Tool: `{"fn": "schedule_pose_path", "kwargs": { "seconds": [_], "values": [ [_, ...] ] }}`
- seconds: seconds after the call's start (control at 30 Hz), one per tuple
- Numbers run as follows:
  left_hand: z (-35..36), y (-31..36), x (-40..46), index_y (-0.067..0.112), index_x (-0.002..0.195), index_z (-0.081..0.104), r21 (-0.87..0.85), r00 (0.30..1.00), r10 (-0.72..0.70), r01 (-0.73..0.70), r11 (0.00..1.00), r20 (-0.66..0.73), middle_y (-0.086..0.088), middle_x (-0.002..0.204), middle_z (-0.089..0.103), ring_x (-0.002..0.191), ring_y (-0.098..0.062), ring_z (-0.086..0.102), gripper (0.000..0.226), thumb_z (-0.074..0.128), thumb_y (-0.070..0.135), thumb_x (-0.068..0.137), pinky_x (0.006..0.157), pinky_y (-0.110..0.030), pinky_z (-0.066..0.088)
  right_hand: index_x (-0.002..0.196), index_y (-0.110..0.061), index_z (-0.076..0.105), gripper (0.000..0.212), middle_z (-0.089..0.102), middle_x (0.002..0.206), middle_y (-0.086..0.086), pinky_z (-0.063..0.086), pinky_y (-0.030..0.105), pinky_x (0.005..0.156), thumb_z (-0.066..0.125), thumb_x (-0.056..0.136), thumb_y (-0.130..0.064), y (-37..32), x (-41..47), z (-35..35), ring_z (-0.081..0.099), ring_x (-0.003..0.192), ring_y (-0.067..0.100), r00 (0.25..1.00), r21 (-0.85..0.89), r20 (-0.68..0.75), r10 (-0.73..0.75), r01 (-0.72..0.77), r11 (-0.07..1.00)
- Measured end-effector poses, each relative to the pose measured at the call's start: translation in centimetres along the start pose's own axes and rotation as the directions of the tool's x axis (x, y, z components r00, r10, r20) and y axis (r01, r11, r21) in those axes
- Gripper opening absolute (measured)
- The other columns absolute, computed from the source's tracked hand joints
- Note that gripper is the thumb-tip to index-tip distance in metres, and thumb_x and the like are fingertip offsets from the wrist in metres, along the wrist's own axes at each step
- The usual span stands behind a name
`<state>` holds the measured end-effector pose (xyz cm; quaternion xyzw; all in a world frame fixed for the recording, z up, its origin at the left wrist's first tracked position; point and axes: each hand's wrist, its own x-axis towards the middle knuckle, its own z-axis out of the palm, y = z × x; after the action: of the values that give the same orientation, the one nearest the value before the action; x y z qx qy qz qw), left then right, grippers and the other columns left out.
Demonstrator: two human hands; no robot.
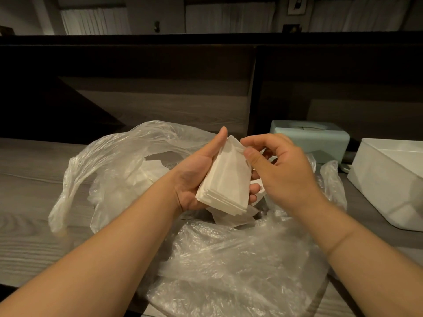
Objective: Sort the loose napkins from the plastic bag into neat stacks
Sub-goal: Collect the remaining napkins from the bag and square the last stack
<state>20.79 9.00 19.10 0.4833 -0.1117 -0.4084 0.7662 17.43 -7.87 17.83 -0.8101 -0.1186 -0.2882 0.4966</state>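
My left hand (194,177) grip cradles partial stack of white folded paper napkins (225,181); right hand (274,165) grip pinches top corner. More loose napkins (231,217) remain in clear crinkled plastic bag (229,259); none stacked on surface yet.

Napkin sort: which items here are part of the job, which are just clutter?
Job: napkin stack held in left hand; right hand pinching its top corner; plastic bag; loose napkins inside it.

Clutter: green tissue box; white bin.
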Motion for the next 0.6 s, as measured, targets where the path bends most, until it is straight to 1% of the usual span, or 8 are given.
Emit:
{"fn": "schedule_pose_path", "kwargs": {
  "seconds": [0.07,0.17,0.23,0.3,0.4,0.47,0.53,0.6],
  "values": [
    [0.0,0.0,0.0,0.013,0.138,0.062,-0.005,0.999,0.006,-0.006,1.000,0.036,-0.018,0.111,0.067,0.091,-0.034,0.067,0.080,0.057,0.073,0.085,0.091,-0.050,0.057,0.107,-0.040,0.067,0.013,0.062,0.103,-0.012,0.060,0.041,0.083,0.063,0.098,-0.032,0.1,0.0,0.0,0.061,0.093,0.007,0.999,0.026,0.009,0.034,-0.035,0.999],
    [-0.1,0.0,0.0,0.014,0.135,0.063,0.018,1.000,0.001,-0.001,1.000,0.013,-0.019,0.110,0.068,0.090,-0.034,0.068,0.077,0.058,0.071,0.084,0.089,-0.049,0.058,0.106,-0.041,0.068,0.011,0.065,0.104,-0.011,0.060,0.041,0.083,0.063,0.099,-0.034,0.3,0.0,-0.1,0.064,0.094,0.010,0.996,0.025,0.030,0.085,-0.086,0.996],
    [0.0,0.1,0.0,0.015,0.131,0.066,0.025,1.000,0.004,-0.004,1.000,0.004,-0.020,0.111,0.069,0.090,-0.035,0.070,0.072,0.057,0.070,0.086,0.086,-0.049,0.060,0.100,-0.043,0.068,0.011,0.065,0.103,-0.012,0.061,0.038,0.082,0.063,0.099,-0.033,0.2,-0.1,0.0,0.064,0.093,0.009,0.996,0.012,0.029,0.079,-0.079,0.997],
    [0.1,0.1,-0.1,0.016,0.125,0.073,0.014,1.000,0.007,-0.007,1.000,0.016,-0.021,0.113,0.071,0.091,-0.037,0.070,0.068,0.055,0.069,0.087,0.085,-0.050,0.060,0.101,-0.043,0.069,0.012,0.064,0.105,-0.012,0.060,0.033,0.080,0.063,0.098,-0.033,0.2,-0.2,0.0,0.062,0.094,0.009,0.997,0.011,0.029,0.070,-0.070,0.997],
    [0.1,-0.1,-0.1,0.017,0.130,0.068,0.011,0.999,0.014,-0.015,1.000,0.047,-0.019,0.110,0.071,0.089,-0.035,0.070,0.068,0.056,0.068,0.087,0.084,-0.049,0.060,0.104,-0.045,0.069,0.014,0.063,0.107,-0.012,0.056,0.025,0.079,0.062,0.099,-0.034,0.1,-0.2,0.0,0.061,0.093,0.007,0.997,0.004,0.046,0.060,-0.060,0.998],
    [-0.3,0.0,-0.1,0.010,0.129,0.068,-0.009,0.996,0.011,-0.010,1.000,0.093,-0.018,0.107,0.069,0.088,-0.031,0.068,0.069,0.065,0.064,0.086,0.085,-0.046,0.059,0.109,-0.044,0.068,0.015,0.063,0.108,-0.012,0.056,0.024,0.077,0.060,0.101,-0.034,0.1,0.0,0.0,0.064,0.089,0.006,0.993,0.054,0.046,0.109,-0.112,0.992],
    [-0.6,0.2,-0.2,0.006,0.133,0.063,-0.051,0.996,0.029,-0.025,0.998,0.089,-0.016,0.108,0.066,0.089,-0.028,0.066,0.072,0.073,0.056,0.083,0.087,-0.044,0.058,0.112,-0.038,0.067,0.015,0.066,0.104,-0.014,0.054,0.026,0.078,0.057,0.103,-0.032,0.0,0.3,-0.2,0.065,0.086,0.004,0.977,0.126,0.018,0.213,-0.214,0.969],
    [-1.0,0.5,-0.1,0.004,0.138,0.055,-0.120,0.996,0.084,-0.080,0.990,0.029,-0.015,0.108,0.065,0.090,-0.028,0.066,0.072,0.074,0.049,0.085,0.085,-0.044,0.059,0.106,-0.033,0.067,0.012,0.068,0.097,-0.014,0.053,0.029,0.079,0.056,0.103,-0.030,0.2,0.6,-0.6,0.063,0.086,0.005,0.964,0.059,0.001,0.266,-0.266,0.962]
  ]
}}
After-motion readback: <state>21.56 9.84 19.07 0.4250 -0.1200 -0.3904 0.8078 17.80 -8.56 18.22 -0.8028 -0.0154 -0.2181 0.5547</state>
